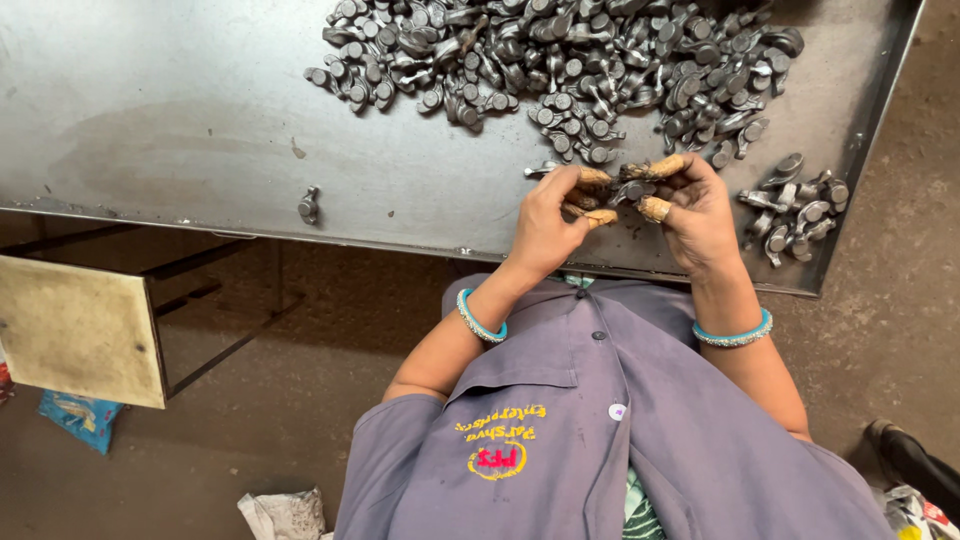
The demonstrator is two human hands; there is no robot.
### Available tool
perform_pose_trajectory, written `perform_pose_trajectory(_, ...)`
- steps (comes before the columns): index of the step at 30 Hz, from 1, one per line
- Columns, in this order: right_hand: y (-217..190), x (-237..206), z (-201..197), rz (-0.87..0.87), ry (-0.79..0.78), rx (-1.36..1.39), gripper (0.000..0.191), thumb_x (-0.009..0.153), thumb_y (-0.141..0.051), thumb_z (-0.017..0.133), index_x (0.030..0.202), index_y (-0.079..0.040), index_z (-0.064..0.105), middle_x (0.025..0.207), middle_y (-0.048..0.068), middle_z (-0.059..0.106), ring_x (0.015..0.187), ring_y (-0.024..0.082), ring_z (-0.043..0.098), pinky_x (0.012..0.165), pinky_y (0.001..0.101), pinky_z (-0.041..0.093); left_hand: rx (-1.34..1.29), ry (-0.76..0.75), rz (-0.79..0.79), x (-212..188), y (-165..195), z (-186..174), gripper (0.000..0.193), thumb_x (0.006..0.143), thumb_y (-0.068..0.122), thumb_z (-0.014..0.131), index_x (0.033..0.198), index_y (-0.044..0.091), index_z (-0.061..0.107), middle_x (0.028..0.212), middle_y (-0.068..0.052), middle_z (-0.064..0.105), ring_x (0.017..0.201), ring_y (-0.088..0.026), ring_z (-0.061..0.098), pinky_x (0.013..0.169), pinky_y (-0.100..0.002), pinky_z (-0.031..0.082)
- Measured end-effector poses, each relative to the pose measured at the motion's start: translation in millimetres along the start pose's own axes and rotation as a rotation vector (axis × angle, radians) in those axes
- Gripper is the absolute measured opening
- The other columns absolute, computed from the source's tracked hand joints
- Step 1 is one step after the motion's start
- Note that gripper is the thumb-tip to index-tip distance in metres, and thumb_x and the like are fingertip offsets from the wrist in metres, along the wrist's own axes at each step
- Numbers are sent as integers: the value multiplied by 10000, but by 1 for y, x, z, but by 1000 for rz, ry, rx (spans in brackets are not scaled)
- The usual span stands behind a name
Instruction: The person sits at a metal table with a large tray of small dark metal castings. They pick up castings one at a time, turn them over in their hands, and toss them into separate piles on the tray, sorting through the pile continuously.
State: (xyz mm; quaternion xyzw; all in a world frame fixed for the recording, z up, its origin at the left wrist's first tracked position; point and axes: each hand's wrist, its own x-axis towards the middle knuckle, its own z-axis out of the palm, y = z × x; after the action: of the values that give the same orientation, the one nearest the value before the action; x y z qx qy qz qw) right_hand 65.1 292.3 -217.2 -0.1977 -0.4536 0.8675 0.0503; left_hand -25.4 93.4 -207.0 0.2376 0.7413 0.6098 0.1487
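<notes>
My left hand (548,222) and my right hand (695,215) meet just above the near edge of a grey metal table (180,120). Both pinch a small dark forged metal part (630,187) between them, with tan finger covers on several fingertips. A big heap of similar dark metal parts (570,60) lies farther back on the table. A smaller group of parts (795,205) sits to the right of my right hand. One single part (309,205) lies alone near the front edge, left of my left hand.
The table's raised right rim (875,130) runs diagonally. A beige flat panel (80,330) stands at the lower left over a concrete floor, with a blue packet (78,415) and crumpled paper (285,513) nearby. A dark shoe (905,455) shows at the lower right.
</notes>
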Motion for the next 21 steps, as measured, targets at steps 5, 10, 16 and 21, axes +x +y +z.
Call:
perform_pose_trajectory(5,2,-1,-2,58,-23,-58,266,913,40,731,1164,16,644,1052,107,717,914,181,707,830,305,600,-310,-47,-161,0,-13,3,254,842,11,747,1094,4,713,1033,-48,759,920,-112,741,838,-287,614)
perform_pose_trajectory(10,-2,3,-10,205,-108,-226,172,966,-35,717,1116,27,659,947,91,728,799,148,689,680,251,559,-173,-124,-279,0,-22,-10,206,810,49,807,1005,11,750,886,-33,759,744,-95,652,682,-268,550)
perform_pose_trajectory(16,-46,28,10,48,-44,-201,163,914,-8,724,1038,-44,625,911,90,715,776,158,697,657,267,560,18,-13,-173,2,-14,-30,267,755,96,874,975,30,738,904,-50,745,756,-108,676,688,-258,553)
perform_pose_trajectory(21,-50,43,58,-192,-62,-685,249,921,2,754,1143,-69,666,989,62,672,867,180,631,738,304,523,67,74,-159,5,-4,-36,332,746,128,894,1010,38,715,970,-71,721,804,-160,717,706,-289,580)
